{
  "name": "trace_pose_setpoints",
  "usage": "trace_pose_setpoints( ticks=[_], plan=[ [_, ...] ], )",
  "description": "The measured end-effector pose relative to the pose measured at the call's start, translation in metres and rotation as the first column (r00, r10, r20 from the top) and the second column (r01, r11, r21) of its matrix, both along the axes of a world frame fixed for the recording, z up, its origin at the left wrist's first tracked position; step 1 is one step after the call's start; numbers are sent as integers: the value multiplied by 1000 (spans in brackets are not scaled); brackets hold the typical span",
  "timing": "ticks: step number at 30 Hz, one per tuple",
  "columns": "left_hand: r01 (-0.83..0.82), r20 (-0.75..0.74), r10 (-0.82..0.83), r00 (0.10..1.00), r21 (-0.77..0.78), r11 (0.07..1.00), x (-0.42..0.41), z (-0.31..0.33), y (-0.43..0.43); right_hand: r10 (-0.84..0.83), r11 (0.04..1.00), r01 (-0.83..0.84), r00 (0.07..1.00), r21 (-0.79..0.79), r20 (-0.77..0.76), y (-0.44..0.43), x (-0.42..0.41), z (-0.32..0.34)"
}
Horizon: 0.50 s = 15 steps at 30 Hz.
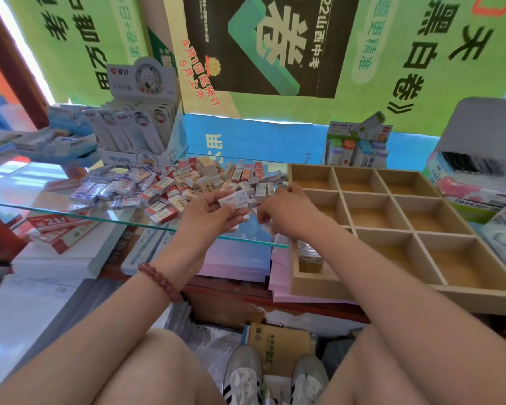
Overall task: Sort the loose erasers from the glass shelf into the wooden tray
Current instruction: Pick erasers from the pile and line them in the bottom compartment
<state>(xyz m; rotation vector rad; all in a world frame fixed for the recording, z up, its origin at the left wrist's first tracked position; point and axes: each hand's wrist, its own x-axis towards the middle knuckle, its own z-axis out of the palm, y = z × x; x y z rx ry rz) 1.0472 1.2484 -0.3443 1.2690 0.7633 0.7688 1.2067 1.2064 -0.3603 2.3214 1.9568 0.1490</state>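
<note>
A heap of loose erasers (pixel 170 185) in white, red and beige wrappers lies on the glass shelf (pixel 70 213). My left hand (pixel 214 211) grips a small stack of white erasers (pixel 237 198) above the shelf's front edge. My right hand (pixel 287 213) is just to its right with curled fingers that pinch a small white eraser (pixel 265 226). The wooden tray (pixel 421 226), divided into nine compartments, stands to the right. Its near-left compartment holds a few erasers (pixel 310 252), partly hidden by my right forearm.
Display boxes of stationery (pixel 138 133) stand behind the heap, and correction-tape packs (pixel 357 147) stand behind the tray. Boxes (pixel 479 188) crowd the tray's right side. Books and pink paper stacks (pixel 240 261) lie under the glass. My knees and shoes are below.
</note>
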Motion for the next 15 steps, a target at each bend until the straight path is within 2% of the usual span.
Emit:
trace_pose_setpoints(
  ticks=[2,3,4,5,7,8,9,10,12,15],
  plan=[
    [-6,1,6,1000,-1,1000,-2,0,0,6,996,7,990,87,-140,-6,1,3],
    [-11,2,11,1000,-2,1000,-3,0,0,8,987,41,954,155,-301,-11,3,7],
    [-18,1,18,1000,-7,1000,-4,0,0,20,973,97,868,209,-496,-16,3,13],
    [-26,-3,26,1000,-11,1000,-5,0,0,49,955,165,731,245,-681,-22,4,18],
    [-32,-3,32,999,-10,999,-5,0,0,132,930,276,366,243,-921,-34,3,30],
    [-30,0,30,1000,-2,1000,-4,0,-1,164,930,301,180,214,-970,-40,3,35],
    [-24,9,23,1000,10,1000,-4,1,-3,190,932,310,34,191,-981,-45,2,38],
    [-13,24,12,1000,23,1000,-2,3,-5,208,932,314,-60,179,-976,-49,1,40],
    [18,66,-20,998,33,999,1,7,-10,209,925,346,-112,159,-972,-56,-2,44],
    [59,146,-54,988,-26,998,8,14,-20,169,899,422,-86,118,-982,-65,-5,48]
  ],
)
